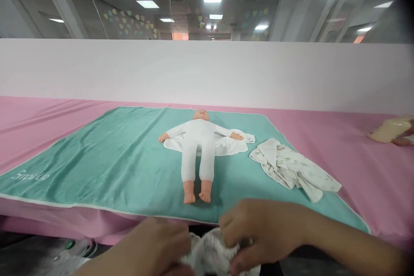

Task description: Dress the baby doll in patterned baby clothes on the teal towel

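At the bottom of the head view, both hands are held together in front of me over a white printed baby garment (pixel 211 246). My left hand (pixel 153 243) has its fingers curled in on the cloth's left side. On the other side my right hand (pixel 258 230) pinches it between thumb and fingers. The garment is bunched and partly hidden, so its cut does not show. Beyond the hands, a baby doll (pixel 199 142) with a white cloth body lies on its back, arms spread. A white cloth (pixel 229 146) lies spread beneath it.
A crumpled printed garment (pixel 291 164) lies right of the doll on the green blanket (pixel 116 159). Pink fabric (pixel 323 131) covers the surface below. At the right edge is a beige, shiny object (pixel 388 131), partly cut off. A white ledge (pixel 194 69) and glass rise behind.
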The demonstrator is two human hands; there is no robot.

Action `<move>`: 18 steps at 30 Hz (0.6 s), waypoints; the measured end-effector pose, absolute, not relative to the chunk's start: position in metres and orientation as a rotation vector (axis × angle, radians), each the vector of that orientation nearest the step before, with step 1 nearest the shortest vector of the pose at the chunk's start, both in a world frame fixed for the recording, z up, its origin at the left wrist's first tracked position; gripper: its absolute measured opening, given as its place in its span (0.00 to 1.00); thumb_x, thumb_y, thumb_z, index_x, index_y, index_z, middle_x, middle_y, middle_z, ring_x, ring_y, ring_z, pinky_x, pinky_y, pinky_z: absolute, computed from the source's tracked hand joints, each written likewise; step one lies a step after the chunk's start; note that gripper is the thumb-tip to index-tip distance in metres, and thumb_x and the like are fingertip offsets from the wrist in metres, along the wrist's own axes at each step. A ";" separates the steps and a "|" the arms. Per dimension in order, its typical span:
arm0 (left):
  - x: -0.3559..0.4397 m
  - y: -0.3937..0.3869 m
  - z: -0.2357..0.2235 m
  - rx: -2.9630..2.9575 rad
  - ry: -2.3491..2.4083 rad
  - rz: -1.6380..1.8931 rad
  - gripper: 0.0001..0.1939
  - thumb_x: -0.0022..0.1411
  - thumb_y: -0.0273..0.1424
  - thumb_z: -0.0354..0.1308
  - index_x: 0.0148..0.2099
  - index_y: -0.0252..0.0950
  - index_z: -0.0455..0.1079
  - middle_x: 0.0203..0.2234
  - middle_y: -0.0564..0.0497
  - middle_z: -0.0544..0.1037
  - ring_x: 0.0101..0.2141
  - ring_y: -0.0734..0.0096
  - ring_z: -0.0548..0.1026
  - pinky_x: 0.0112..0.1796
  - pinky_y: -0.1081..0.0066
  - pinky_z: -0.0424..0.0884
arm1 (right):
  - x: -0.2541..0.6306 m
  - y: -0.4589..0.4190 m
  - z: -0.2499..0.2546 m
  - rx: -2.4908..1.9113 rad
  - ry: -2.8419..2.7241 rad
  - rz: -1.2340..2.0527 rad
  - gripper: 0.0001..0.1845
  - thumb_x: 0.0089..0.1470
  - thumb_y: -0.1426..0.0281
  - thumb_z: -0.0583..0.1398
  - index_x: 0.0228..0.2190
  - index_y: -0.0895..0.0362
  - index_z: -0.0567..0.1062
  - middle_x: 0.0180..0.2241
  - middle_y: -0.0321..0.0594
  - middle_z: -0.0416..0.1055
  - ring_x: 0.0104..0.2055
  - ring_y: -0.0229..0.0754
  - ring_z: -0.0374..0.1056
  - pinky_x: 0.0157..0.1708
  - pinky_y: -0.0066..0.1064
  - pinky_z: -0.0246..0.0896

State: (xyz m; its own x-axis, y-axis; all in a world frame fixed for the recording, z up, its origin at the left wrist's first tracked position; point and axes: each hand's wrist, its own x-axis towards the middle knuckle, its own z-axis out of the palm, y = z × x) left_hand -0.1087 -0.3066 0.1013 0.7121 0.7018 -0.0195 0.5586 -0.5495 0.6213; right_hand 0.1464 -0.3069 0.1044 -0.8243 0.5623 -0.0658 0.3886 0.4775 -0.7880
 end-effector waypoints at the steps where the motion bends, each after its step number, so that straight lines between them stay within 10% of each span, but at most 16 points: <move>1: -0.106 -0.306 0.114 2.240 1.082 0.481 0.11 0.53 0.44 0.54 0.27 0.44 0.69 0.20 0.54 0.71 0.22 0.69 0.67 0.25 0.70 0.63 | 0.145 -0.304 0.116 -0.814 -2.309 1.312 0.07 0.48 0.63 0.60 0.23 0.52 0.72 0.35 0.35 0.69 0.35 0.38 0.65 0.32 0.29 0.57; 4: -0.090 -0.299 0.140 2.011 1.431 1.102 0.14 0.54 0.47 0.53 0.29 0.42 0.65 0.20 0.55 0.67 0.22 0.71 0.64 0.23 0.71 0.62 | 0.131 -0.294 0.128 -0.768 -1.685 1.366 0.11 0.46 0.58 0.61 0.27 0.51 0.71 0.47 0.38 0.64 0.46 0.44 0.62 0.39 0.35 0.59; 9: -0.061 -0.279 0.140 1.868 1.290 1.719 0.12 0.59 0.41 0.50 0.33 0.38 0.64 0.31 0.52 0.70 0.33 0.71 0.68 0.34 0.72 0.66 | 0.084 -0.286 0.119 -0.767 -1.437 1.560 0.15 0.42 0.62 0.64 0.33 0.53 0.68 0.32 0.35 0.66 0.35 0.40 0.63 0.33 0.32 0.59; 14: -0.064 -0.285 0.089 1.435 1.186 1.400 0.24 0.61 0.48 0.40 0.50 0.37 0.62 0.42 0.46 0.72 0.42 0.62 0.70 0.42 0.65 0.68 | 0.062 -0.277 0.131 -0.906 -1.424 1.433 0.14 0.41 0.63 0.64 0.26 0.55 0.65 0.25 0.31 0.60 0.27 0.34 0.58 0.27 0.27 0.55; 18: -0.069 -0.310 0.056 1.329 1.097 1.065 0.31 0.51 0.54 0.50 0.44 0.33 0.68 0.34 0.43 0.76 0.36 0.55 0.73 0.36 0.63 0.71 | 0.059 -0.238 0.135 -0.994 -1.240 1.216 0.15 0.43 0.58 0.61 0.29 0.54 0.65 0.27 0.31 0.63 0.30 0.36 0.60 0.30 0.28 0.57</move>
